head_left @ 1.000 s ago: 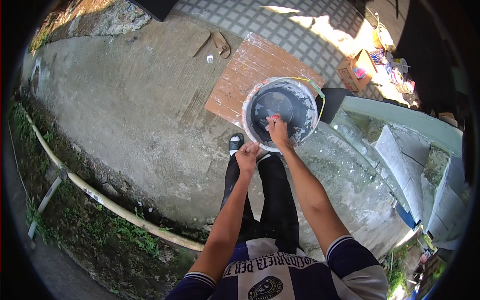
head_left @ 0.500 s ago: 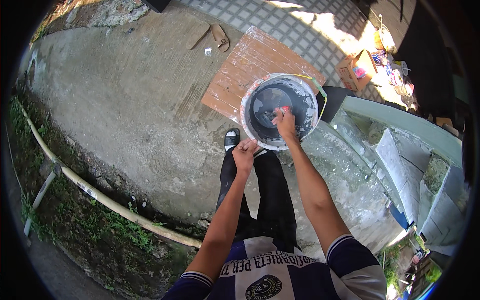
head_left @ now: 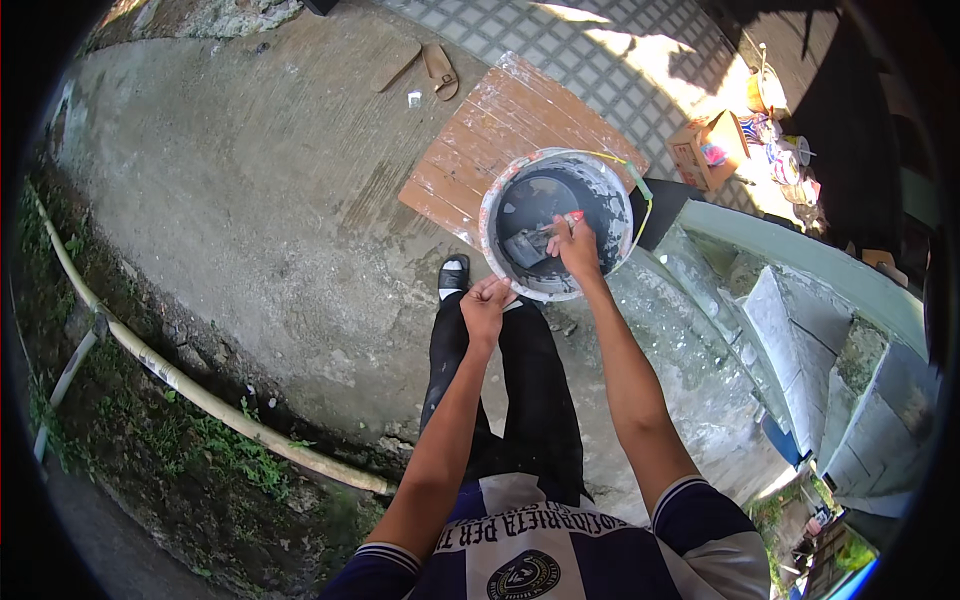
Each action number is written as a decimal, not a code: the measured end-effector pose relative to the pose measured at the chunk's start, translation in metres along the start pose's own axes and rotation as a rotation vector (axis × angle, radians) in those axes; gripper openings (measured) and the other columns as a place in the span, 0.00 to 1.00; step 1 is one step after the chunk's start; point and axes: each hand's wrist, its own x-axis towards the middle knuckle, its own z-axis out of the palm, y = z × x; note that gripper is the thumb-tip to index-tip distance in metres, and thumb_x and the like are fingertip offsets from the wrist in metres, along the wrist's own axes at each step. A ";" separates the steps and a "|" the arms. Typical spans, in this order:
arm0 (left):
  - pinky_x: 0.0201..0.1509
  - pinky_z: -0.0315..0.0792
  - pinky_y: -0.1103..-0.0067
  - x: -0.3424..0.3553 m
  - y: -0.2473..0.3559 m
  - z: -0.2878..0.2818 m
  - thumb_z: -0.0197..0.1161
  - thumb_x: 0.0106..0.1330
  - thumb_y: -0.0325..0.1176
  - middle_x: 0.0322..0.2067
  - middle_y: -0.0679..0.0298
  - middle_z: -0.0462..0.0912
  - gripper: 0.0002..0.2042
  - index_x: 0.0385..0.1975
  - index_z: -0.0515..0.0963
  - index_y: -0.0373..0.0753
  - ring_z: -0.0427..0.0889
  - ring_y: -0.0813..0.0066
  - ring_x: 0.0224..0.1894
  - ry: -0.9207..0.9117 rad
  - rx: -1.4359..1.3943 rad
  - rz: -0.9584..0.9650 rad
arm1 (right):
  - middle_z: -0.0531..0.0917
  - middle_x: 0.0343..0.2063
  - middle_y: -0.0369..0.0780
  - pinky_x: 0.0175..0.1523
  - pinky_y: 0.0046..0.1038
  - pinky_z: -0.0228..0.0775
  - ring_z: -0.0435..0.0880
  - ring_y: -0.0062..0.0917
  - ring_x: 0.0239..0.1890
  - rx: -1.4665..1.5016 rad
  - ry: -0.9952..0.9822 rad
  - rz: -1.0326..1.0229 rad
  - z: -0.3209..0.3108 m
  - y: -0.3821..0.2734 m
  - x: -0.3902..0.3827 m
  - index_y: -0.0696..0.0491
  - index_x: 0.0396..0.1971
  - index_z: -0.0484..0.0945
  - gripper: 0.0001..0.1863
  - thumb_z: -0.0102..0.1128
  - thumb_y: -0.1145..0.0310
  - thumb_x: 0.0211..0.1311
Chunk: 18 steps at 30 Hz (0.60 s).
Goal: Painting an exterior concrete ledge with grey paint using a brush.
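Observation:
A white bucket (head_left: 498, 205), smeared grey inside, stands on the concrete in front of my feet. My left hand (head_left: 486, 301) grips its near rim with the fingers curled shut. My right hand (head_left: 575, 246) reaches into the bucket and holds a tool with a red handle (head_left: 571, 217), whose grey blade (head_left: 522, 247) rests in the dark wet mix at the bottom. A yellow-green cord (head_left: 640, 190) hangs over the bucket's far right rim.
A reddish wooden board (head_left: 480, 140) lies under the bucket's far side. A pair of sandals (head_left: 425, 65) sits beyond it. A pale pipe (head_left: 190, 385) runs along the grass edge at left. Low concrete walls (head_left: 800, 310) and a cardboard box (head_left: 700, 150) stand to the right.
The view has shifted, so the bucket sits a little lower and farther right. My right hand stays inside the bucket on the tool, and my left hand keeps hold of the rim.

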 end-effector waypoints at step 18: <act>0.35 0.77 0.85 0.002 -0.005 0.003 0.62 0.59 0.28 0.30 0.65 0.80 0.12 0.40 0.74 0.29 0.78 0.83 0.29 -0.004 0.030 0.001 | 0.78 0.17 0.46 0.27 0.32 0.69 0.77 0.38 0.17 -0.405 0.015 -0.256 0.018 0.053 0.017 0.61 0.40 0.66 0.17 0.52 0.61 0.61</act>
